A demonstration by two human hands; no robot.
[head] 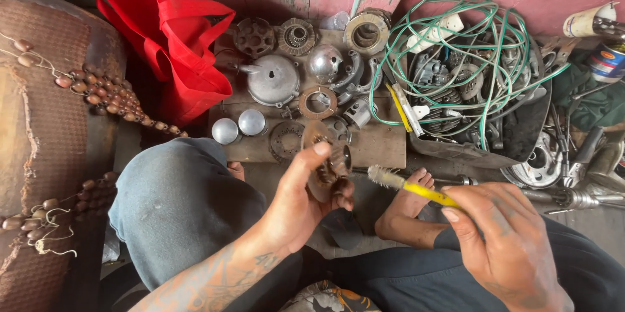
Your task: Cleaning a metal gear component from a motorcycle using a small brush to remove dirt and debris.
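Note:
My left hand [296, 201] grips a round, rusty-brown metal engine part [325, 162], a disc with a hub, held up over my knees. My right hand [504, 240] holds a yellow-handled brush [407, 186] whose worn bristle head points left, just short of the metal part. Both hands are grimy. Below them lie my bare feet [407, 204] and dark trousers.
A wooden board [384, 146] ahead carries several metal discs, covers and rings. A red bag [176, 45] stands at the back left. A black tray [521, 136] at the right holds tangled green wire and parts. Tools and cans lie far right; a beaded brown seat is left.

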